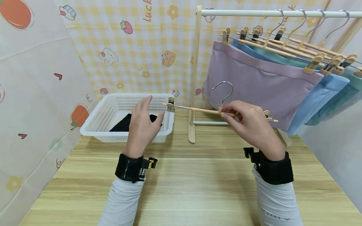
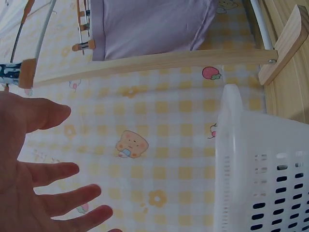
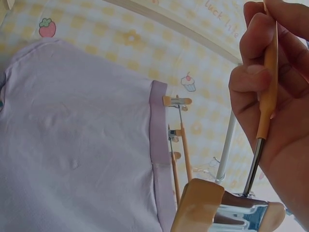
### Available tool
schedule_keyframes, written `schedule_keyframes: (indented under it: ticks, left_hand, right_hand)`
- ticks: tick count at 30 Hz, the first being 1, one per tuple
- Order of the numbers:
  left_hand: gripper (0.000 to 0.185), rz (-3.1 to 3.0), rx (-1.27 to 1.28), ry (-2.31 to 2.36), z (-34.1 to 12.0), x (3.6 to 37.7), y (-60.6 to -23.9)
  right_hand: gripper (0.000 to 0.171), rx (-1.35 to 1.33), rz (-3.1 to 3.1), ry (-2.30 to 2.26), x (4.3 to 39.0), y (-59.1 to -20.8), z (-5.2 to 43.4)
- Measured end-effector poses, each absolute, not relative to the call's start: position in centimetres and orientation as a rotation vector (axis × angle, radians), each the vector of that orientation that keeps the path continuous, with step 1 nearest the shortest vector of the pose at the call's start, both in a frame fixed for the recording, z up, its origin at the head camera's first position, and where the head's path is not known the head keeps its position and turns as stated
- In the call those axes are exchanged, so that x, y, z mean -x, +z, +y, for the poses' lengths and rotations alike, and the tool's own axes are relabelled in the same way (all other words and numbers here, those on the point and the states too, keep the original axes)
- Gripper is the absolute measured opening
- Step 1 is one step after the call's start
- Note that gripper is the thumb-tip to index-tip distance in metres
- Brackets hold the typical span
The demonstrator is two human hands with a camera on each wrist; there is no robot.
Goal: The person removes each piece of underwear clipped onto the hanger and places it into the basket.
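Observation:
My right hand grips a clip hanger by its wooden bar, close to the base of the metal hook. The hanger lies roughly level in the air, hook upward, a clip at each end. In the right wrist view one hanger clip shows large below the fingers. My left hand is held up near the hanger's left clip, fingers spread and holding nothing. Behind that hand stands a white perforated basket with black cloth inside, partly hidden by the hand.
A wooden rack with a white rail stands at the back right. From it hang several clip hangers holding shorts, lilac in front, blue and green behind. A patterned curtain backs the wooden table.

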State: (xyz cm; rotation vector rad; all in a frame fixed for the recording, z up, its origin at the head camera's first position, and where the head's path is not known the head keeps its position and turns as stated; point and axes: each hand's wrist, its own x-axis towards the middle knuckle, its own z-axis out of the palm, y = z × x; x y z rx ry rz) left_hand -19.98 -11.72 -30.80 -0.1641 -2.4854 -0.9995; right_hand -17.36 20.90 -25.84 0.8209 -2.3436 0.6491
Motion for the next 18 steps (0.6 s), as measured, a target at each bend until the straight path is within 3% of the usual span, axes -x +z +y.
schedule_keyframes:
  ticks: [18]
  left_hand:
    - [0.072, -2.670, 0.226, -0.734, -10.7, 18.7, -30.2]
  right_hand:
    - [0.008, -0.654, -2.279, 0.681, 17.2, -25.4, 21.7]
